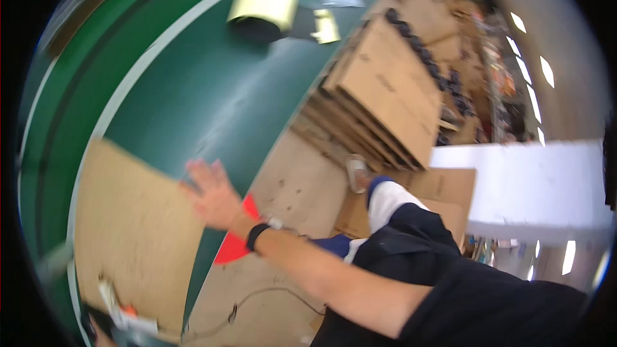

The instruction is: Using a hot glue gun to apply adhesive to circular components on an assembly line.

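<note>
My right hand (pixel 215 196), blurred by motion, reaches in from the lower right with a black band (pixel 256 236) on its wrist. Its fingers are spread and hold nothing. It is over the near edge of a green work surface (pixel 186 103), beside a tan cardboard sheet (pixel 135 218). At the lower left a white and orange tool (pixel 125 308) lies by the sheet's end. Near it, at the rim, a skin-coloured patch (pixel 99 336) may be my left hand; its fingers are hidden by a dark and grey object.
A pale yellow roll (pixel 267 1) and a small yellow piece (pixel 326 26) lie farther up the surface. Stacked flat brown boards (pixel 389 83) stand beyond the table edge. A red triangular marking (pixel 231 249) is by my wrist. A cable (pixel 276 290) runs across the floor.
</note>
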`<action>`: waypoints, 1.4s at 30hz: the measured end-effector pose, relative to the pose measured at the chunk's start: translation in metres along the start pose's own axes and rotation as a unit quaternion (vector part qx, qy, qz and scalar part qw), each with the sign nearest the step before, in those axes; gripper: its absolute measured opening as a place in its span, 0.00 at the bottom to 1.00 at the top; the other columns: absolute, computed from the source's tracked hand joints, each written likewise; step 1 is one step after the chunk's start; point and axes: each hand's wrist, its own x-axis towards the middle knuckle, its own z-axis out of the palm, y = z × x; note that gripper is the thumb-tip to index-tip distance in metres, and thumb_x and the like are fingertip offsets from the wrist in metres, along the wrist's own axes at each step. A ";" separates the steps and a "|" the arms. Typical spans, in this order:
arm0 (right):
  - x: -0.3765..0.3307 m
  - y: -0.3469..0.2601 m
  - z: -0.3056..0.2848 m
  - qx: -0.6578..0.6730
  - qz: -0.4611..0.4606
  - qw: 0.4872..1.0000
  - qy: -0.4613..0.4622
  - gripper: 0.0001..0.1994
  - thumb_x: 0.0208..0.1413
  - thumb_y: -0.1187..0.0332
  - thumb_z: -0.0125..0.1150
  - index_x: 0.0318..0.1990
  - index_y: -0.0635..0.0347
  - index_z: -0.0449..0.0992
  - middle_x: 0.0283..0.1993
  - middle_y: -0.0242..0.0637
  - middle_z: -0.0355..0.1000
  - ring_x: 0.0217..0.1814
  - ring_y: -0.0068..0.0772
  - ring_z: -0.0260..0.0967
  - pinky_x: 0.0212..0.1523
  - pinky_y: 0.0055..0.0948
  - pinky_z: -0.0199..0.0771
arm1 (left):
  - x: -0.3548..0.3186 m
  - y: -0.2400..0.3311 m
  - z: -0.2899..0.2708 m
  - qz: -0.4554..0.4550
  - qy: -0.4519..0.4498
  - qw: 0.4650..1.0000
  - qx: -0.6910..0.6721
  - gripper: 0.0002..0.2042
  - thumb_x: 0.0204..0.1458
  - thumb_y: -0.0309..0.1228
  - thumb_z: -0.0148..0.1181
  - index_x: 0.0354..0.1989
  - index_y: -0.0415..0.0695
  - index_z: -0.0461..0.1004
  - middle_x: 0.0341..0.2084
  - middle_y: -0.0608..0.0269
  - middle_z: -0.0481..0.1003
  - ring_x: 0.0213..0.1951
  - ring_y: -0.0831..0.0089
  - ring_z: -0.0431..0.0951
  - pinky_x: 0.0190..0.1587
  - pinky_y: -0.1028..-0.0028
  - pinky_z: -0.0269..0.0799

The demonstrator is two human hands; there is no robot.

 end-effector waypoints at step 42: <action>-0.353 0.981 -0.290 -0.084 0.690 0.689 0.205 0.32 0.63 0.62 0.46 0.73 0.64 0.53 0.79 0.47 0.45 0.82 0.48 0.37 0.78 0.55 0.33 | 0.671 0.204 1.738 0.420 -0.140 0.767 0.465 0.57 0.33 0.46 0.83 0.69 0.30 0.53 0.62 0.34 0.63 0.62 0.47 0.69 0.64 0.59 0.66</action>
